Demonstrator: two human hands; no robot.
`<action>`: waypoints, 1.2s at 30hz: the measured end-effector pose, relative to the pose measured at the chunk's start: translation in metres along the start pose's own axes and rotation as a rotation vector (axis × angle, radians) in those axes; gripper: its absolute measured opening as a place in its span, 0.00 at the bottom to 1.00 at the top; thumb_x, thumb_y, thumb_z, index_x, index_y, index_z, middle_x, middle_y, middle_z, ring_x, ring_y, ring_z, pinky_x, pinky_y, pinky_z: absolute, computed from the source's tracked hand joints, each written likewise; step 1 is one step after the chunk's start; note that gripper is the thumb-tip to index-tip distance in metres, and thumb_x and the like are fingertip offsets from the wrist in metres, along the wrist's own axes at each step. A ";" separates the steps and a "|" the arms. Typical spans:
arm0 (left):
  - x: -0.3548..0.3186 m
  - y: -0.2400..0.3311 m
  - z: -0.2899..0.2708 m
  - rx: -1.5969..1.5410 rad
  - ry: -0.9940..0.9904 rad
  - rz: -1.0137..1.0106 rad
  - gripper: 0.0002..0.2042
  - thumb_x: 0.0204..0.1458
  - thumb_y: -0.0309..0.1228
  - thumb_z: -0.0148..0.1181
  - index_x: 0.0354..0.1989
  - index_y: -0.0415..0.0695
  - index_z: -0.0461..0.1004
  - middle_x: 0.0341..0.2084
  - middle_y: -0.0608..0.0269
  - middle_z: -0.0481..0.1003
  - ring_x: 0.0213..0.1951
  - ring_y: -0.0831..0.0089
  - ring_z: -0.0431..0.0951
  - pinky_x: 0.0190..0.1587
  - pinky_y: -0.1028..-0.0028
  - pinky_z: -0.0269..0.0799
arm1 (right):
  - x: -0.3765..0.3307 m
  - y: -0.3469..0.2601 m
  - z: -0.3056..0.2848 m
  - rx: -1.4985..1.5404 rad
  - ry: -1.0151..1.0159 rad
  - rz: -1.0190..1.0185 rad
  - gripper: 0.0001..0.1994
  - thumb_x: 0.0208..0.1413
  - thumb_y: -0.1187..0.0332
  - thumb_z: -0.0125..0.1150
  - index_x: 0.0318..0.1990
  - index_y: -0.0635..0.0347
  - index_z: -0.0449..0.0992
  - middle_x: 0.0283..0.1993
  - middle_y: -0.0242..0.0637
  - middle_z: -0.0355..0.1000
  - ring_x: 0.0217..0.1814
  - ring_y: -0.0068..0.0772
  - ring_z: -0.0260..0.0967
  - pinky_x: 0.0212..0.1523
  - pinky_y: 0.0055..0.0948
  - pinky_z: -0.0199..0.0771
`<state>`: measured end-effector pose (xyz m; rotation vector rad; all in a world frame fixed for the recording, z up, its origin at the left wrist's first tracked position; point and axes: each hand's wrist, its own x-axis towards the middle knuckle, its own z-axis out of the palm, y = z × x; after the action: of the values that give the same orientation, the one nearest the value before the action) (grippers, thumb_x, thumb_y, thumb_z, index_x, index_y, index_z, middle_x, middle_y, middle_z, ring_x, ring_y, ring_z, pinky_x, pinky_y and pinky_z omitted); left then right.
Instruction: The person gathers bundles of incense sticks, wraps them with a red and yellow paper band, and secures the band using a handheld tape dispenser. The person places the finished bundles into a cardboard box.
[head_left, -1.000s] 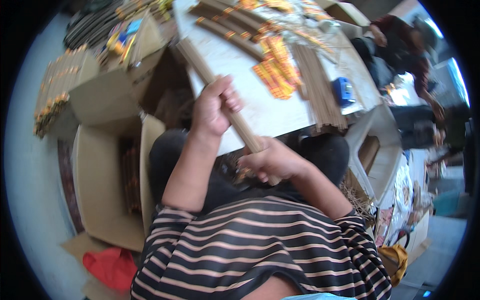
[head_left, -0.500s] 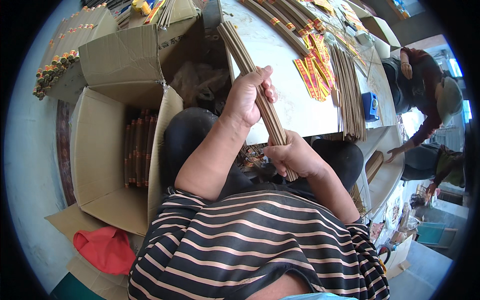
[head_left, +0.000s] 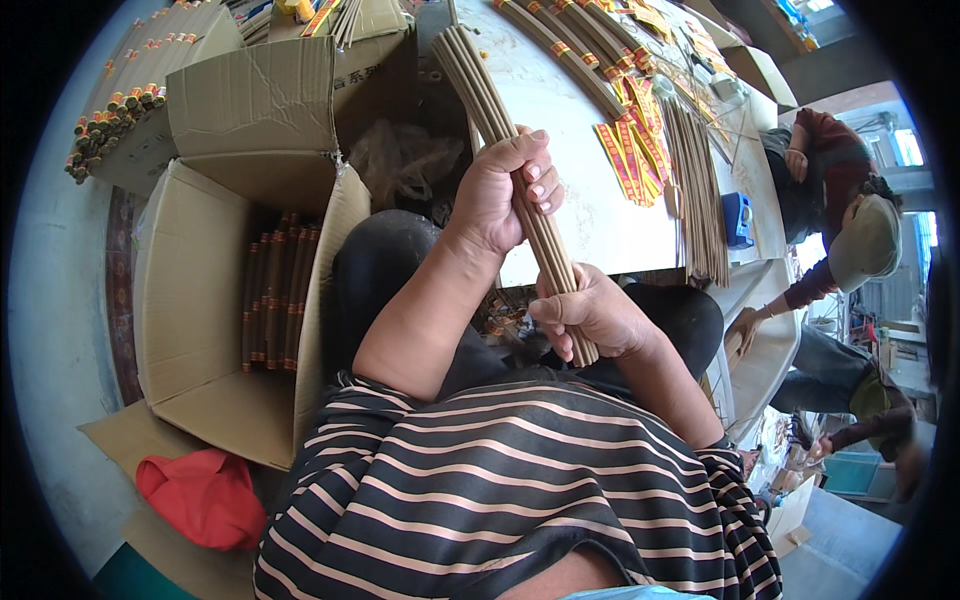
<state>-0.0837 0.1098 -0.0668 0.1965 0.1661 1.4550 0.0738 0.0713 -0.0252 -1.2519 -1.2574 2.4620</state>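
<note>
Both my hands hold a bundle of brown incense sticks (head_left: pixel 541 230), which slants from above the table's near left corner down toward my lap. My left hand (head_left: pixel 503 190) wraps round its middle, fingers closed. Lower down, my right hand (head_left: pixel 592 312) grips near the bottom end, its thumb lying across the sticks. At the upper end the sticks fan apart a little. Beyond my hands, red and yellow paper labels (head_left: pixel 632 150) lie on the white table (head_left: pixel 575 225), beside a row of loose incense sticks (head_left: pixel 697 190).
On my left stands an open cardboard box (head_left: pixel 215 395) with banded bundles (head_left: pixel 280 295) inside. A red cloth (head_left: pixel 200 497) lies beside it. More bundles (head_left: pixel 150 60) are stacked at the far left. A blue object (head_left: pixel 738 220) sits at the table's right edge. Co-workers (head_left: pixel 835 200) are at the right.
The bundle's upper end has spread slightly, while my hands stay almost in place. My right fingers have shifted a little on the sticks. The co-worker at the right leans further forward.
</note>
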 end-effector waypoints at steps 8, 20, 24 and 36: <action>0.002 -0.005 0.000 0.167 0.283 0.074 0.07 0.46 0.23 0.56 0.20 0.44 0.64 0.12 0.68 0.63 0.13 0.77 0.64 0.18 0.76 0.61 | 0.008 0.011 0.005 -0.618 0.454 -0.050 0.07 0.47 0.71 0.55 0.31 0.65 0.65 0.15 0.32 0.64 0.12 0.23 0.62 0.13 0.22 0.61; 0.015 -0.017 0.002 0.212 0.319 0.114 0.08 0.47 0.24 0.57 0.20 0.45 0.65 0.11 0.68 0.65 0.11 0.77 0.65 0.15 0.76 0.65 | 0.010 0.019 -0.018 -0.727 0.516 -0.152 0.09 0.48 0.70 0.58 0.32 0.61 0.63 0.16 0.28 0.62 0.12 0.19 0.59 0.12 0.20 0.60; 0.019 -0.024 0.006 0.155 0.220 0.103 0.09 0.44 0.23 0.57 0.18 0.46 0.63 0.10 0.69 0.64 0.10 0.78 0.64 0.14 0.77 0.65 | -0.005 0.001 -0.016 -0.446 0.369 0.014 0.09 0.46 0.73 0.58 0.30 0.62 0.63 0.16 0.30 0.63 0.12 0.21 0.61 0.12 0.20 0.61; 0.035 -0.067 0.033 0.206 0.156 0.023 0.09 0.43 0.24 0.56 0.17 0.47 0.62 0.08 0.67 0.63 0.09 0.76 0.64 0.12 0.76 0.62 | -0.031 0.021 -0.072 -0.002 0.088 -0.106 0.10 0.47 0.75 0.61 0.30 0.63 0.64 0.17 0.31 0.63 0.12 0.22 0.61 0.13 0.20 0.64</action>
<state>-0.0076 0.1369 -0.0503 0.2526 0.4426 1.4756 0.1508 0.0891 -0.0433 -1.2453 -1.2695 2.3077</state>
